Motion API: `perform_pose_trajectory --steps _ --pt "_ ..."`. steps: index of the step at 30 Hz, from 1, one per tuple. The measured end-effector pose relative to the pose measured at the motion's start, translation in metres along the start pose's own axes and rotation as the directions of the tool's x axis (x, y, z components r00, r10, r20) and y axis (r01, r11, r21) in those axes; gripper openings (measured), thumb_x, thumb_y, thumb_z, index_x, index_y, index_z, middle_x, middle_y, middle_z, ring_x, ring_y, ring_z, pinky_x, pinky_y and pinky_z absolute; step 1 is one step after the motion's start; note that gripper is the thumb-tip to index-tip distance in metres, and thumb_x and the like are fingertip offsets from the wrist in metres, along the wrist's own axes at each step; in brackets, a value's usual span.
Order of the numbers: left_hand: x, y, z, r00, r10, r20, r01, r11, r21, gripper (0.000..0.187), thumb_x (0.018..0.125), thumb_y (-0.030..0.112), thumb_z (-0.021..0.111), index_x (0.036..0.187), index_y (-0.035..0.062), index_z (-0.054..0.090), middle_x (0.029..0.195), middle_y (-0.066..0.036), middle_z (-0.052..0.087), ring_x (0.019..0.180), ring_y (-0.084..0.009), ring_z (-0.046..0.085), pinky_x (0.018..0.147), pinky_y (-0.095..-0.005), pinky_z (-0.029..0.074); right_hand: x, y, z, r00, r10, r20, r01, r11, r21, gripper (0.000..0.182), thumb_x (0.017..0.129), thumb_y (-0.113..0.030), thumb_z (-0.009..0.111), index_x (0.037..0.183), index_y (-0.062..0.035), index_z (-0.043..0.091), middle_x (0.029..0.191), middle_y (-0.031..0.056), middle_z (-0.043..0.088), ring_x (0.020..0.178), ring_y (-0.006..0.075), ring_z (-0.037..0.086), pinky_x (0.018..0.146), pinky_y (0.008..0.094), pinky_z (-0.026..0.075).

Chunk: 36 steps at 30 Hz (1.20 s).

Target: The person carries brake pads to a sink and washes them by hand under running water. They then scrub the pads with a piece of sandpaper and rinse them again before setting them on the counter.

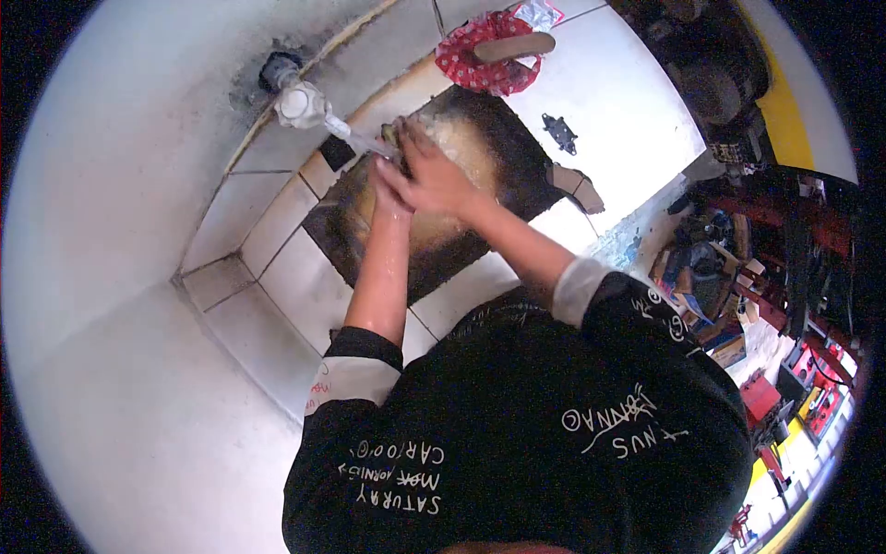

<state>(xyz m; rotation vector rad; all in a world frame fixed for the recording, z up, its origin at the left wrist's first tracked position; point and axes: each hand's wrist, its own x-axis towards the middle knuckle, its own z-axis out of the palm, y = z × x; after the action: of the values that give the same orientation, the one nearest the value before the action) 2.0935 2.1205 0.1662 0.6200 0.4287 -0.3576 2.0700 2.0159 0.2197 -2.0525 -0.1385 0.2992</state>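
Observation:
Water runs from a white tap (303,104) on the wall onto my two hands, which are over a dark-edged sink (521,138) with a brownish basin. My left hand (391,191) is below the stream, its palm turned toward the other hand. Against it lies my right hand (432,175), its fingers blurred. A small greenish-dark object (389,136) shows between the fingers near the stream; what it is cannot be made out, nor which hand holds it.
On the white tiled counter (618,74) are a red patterned cloth (461,57) with a tan piece (515,47) on it, a small black part (559,134) and a brown piece (576,187). Cluttered shelves stand at the right.

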Motion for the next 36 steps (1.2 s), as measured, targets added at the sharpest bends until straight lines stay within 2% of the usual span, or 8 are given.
perform_pose_trajectory --steps 2,7,9,16,18,24,25,36 --pt "0.016 0.000 -0.018 0.944 0.042 0.327 -0.012 0.996 -0.093 0.058 0.095 0.045 0.036 0.139 0.0065 0.037 0.143 -0.015 0.040 0.130 -0.0276 0.039 0.109 -0.0412 0.029 -0.034 -0.026 -0.009 0.969 -0.224 -0.102 0.191 0.945 -0.265 0.082 0.091 -0.053 0.043 0.137 0.0131 0.029 0.145 0.0363 0.015 0.136 0.0459 0.023 0.113 0.0433 0.021" --pt "0.008 -0.013 -0.016 0.926 0.089 0.367 -0.100 0.995 0.013 0.061 0.096 0.048 0.029 0.140 0.0058 0.035 0.147 -0.015 0.033 0.137 -0.0296 0.029 0.114 -0.0420 0.019 0.002 0.004 0.013 0.948 -0.270 -0.171 0.194 0.911 -0.364 0.082 0.091 -0.053 0.043 0.135 0.0145 0.029 0.143 0.0372 0.020 0.135 0.0485 0.021 0.113 0.0457 0.020" --pt "0.018 -0.014 -0.029 0.972 0.020 0.236 -0.009 0.999 -0.050 0.058 0.096 0.046 0.033 0.137 0.0056 0.038 0.143 -0.015 0.039 0.133 -0.0279 0.035 0.112 -0.0402 0.025 0.019 0.008 0.021 0.983 -0.104 -0.151 0.102 0.995 -0.019 0.086 0.087 -0.059 0.046 0.135 0.0114 0.034 0.143 0.0367 0.022 0.136 0.0505 0.014 0.114 0.0479 0.013" --pt "-0.005 0.000 -0.009 0.991 -0.007 0.137 -0.001 0.998 0.058 0.057 0.096 0.049 0.036 0.135 0.0082 0.040 0.136 -0.011 0.047 0.126 -0.0236 0.043 0.109 -0.0387 0.032 0.023 -0.007 0.008 0.996 -0.048 -0.072 0.052 0.998 0.048 0.082 0.091 -0.058 0.038 0.134 0.0118 0.034 0.141 0.0370 0.027 0.135 0.0499 0.020 0.114 0.0478 0.013" --pt "-0.010 0.007 -0.010 0.773 0.032 0.634 0.120 0.974 -0.195 0.056 0.096 0.050 0.035 0.135 0.0099 0.040 0.137 -0.009 0.046 0.126 -0.0229 0.044 0.108 -0.0380 0.033 0.027 0.000 0.014 1.000 -0.008 0.029 0.004 0.989 0.150 0.083 0.091 -0.059 0.035 0.134 0.0114 0.035 0.140 0.0361 0.029 0.136 0.0468 0.021 0.114 0.0454 0.014" --pt "0.021 -0.012 -0.015 0.735 0.147 0.662 0.187 0.894 -0.407 0.056 0.096 0.050 0.034 0.136 0.0106 0.040 0.137 -0.008 0.046 0.126 -0.0220 0.043 0.108 -0.0390 0.032 0.018 -0.011 -0.003 0.982 -0.167 -0.084 0.161 0.984 -0.074 0.077 0.093 -0.055 0.036 0.133 0.0113 0.037 0.138 0.0329 0.036 0.134 0.0427 0.029 0.113 0.0429 0.021" --pt "-0.020 0.006 0.044 0.998 0.033 0.055 -0.034 0.999 0.009 0.057 0.096 0.051 0.034 0.136 0.0096 0.039 0.138 -0.011 0.044 0.129 -0.0235 0.041 0.109 -0.0404 0.031 0.024 -0.012 -0.005 0.986 -0.143 -0.087 0.135 0.987 -0.085 0.074 0.093 -0.053 0.037 0.135 0.0080 0.036 0.139 0.0315 0.036 0.134 0.0427 0.029 0.113 0.0425 0.021" --pt "0.031 0.029 0.026 0.976 0.216 0.034 -0.197 0.938 -0.287 0.044 0.095 0.033 0.036 0.117 -0.0028 0.048 0.132 -0.023 0.047 0.129 -0.0404 0.040 0.109 -0.0525 0.030 -0.042 -0.011 -0.034 0.879 -0.476 -0.005 0.461 0.854 -0.241 0.049 0.088 -0.017 0.052 0.131 0.0054 0.043 0.139 0.0274 0.038 0.133 0.0372 0.034 0.110 0.0413 0.029"
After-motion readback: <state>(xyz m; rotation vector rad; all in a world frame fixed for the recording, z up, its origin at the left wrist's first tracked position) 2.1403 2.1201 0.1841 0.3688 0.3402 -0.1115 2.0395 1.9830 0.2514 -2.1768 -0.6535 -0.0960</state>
